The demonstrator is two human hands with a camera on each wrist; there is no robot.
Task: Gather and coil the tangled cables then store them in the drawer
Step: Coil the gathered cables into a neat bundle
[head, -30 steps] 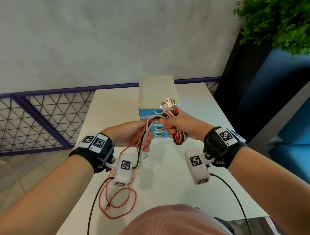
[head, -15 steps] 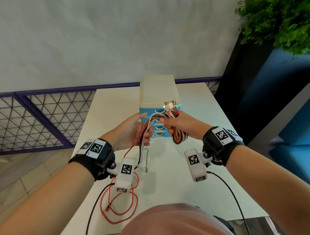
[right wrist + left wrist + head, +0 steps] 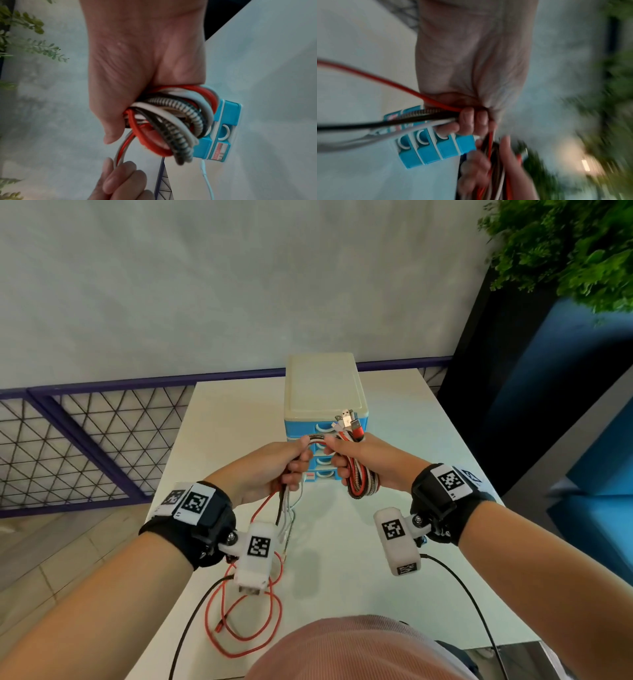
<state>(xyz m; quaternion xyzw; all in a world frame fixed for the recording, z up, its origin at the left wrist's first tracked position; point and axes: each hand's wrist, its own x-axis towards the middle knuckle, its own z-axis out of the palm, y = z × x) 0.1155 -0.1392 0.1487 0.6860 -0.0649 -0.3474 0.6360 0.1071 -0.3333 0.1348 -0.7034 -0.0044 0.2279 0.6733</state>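
The coiled cables [image 3: 359, 479] are gripped in the right hand [image 3: 363, 462] at frame centre, plug ends sticking up toward the drawer unit [image 3: 323, 392] just behind. A short arch of cable bridges leftward to the left hand [image 3: 274, 470], whose fingers are curled round the loose strands; these hang down toward the lower left, where a red cable [image 3: 239, 621] lies looped on the table [image 3: 394, 594]. Compared with half a second ago, the left hand is closed rather than open-palmed, and the hands are nearer together.
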